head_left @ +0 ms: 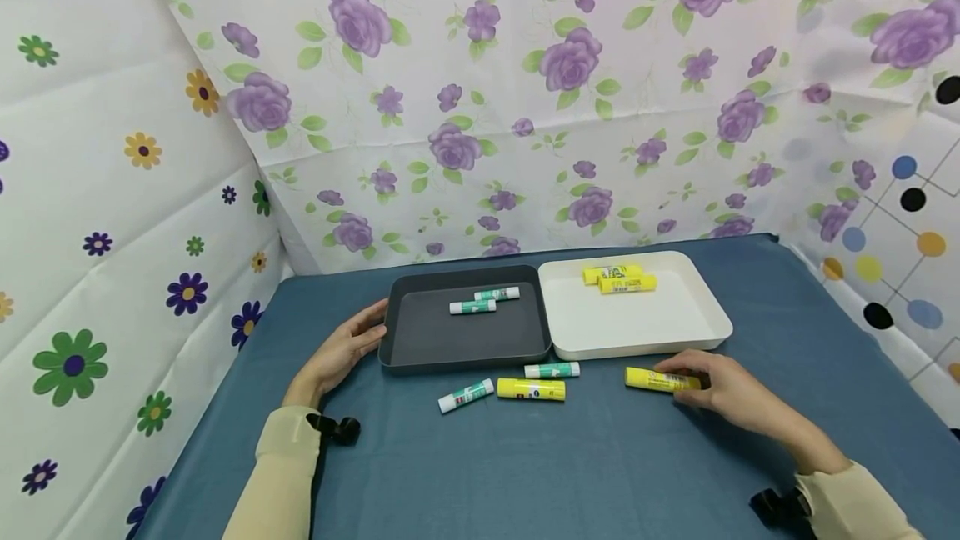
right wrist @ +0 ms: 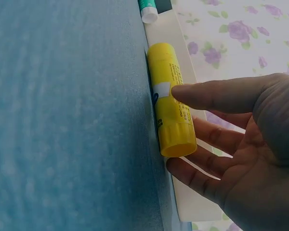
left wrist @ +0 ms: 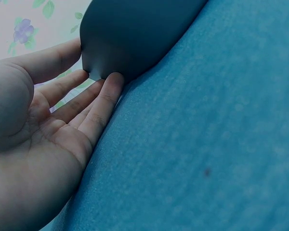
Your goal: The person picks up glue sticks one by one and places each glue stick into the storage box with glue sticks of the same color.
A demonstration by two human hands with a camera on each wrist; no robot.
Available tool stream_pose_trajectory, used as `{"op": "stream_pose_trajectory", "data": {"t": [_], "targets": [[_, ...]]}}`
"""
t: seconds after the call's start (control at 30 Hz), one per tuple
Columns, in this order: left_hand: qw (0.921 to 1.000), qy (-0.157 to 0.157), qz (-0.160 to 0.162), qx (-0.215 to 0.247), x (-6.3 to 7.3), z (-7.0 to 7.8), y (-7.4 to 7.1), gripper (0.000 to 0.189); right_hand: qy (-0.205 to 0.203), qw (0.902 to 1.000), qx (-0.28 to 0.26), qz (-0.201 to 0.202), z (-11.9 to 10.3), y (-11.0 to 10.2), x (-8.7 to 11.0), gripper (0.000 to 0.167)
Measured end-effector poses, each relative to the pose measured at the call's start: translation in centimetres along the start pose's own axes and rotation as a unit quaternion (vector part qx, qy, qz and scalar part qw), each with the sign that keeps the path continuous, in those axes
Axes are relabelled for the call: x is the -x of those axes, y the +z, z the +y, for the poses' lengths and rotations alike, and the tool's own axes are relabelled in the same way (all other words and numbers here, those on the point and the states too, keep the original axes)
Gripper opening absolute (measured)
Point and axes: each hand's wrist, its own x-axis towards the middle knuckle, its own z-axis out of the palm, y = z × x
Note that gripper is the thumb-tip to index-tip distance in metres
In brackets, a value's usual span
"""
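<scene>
My left hand (head_left: 341, 354) touches the left end of a dark grey tray (head_left: 457, 347) with fairly straight fingers; in the left wrist view, the thumb and fingertips meet the tray's corner (left wrist: 130, 38). My right hand (head_left: 731, 390) pinches a yellow glue stick (head_left: 651, 380) near one end, in front of the white tray (head_left: 637, 326). The right wrist view has the thumb on this yellow stick (right wrist: 169, 103), the other fingers partly hidden behind it. Two green-and-white glue sticks (head_left: 473, 307) lie in the grey tray. Two yellow glue sticks (head_left: 627, 283) lie in the white one.
In front of the trays, a yellow glue stick (head_left: 531, 390) lies between two green-and-white ones, one angled (head_left: 466, 396) and one by the trays' edge (head_left: 552, 370). A blue cloth (head_left: 480, 473) covers the table. Flowered sheets (head_left: 480, 107) hang behind it.
</scene>
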Motion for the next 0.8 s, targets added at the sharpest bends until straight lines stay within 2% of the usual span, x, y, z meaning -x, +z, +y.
{"op": "stream_pose_trajectory", "data": {"t": [0.5,0.8], "targets": [[1.0000,0.005,-0.001,0.004,-0.02,-0.21,-0.06,0.068,-0.012,0.9998,0.004,0.013,0.89,0.07,-0.14,0.032],[1.0000,0.005,-0.004,0.004,-0.01,-0.12,0.03,0.067,-0.022,0.9996,-0.015,0.013,0.38,-0.24,0.01,0.030]]}}
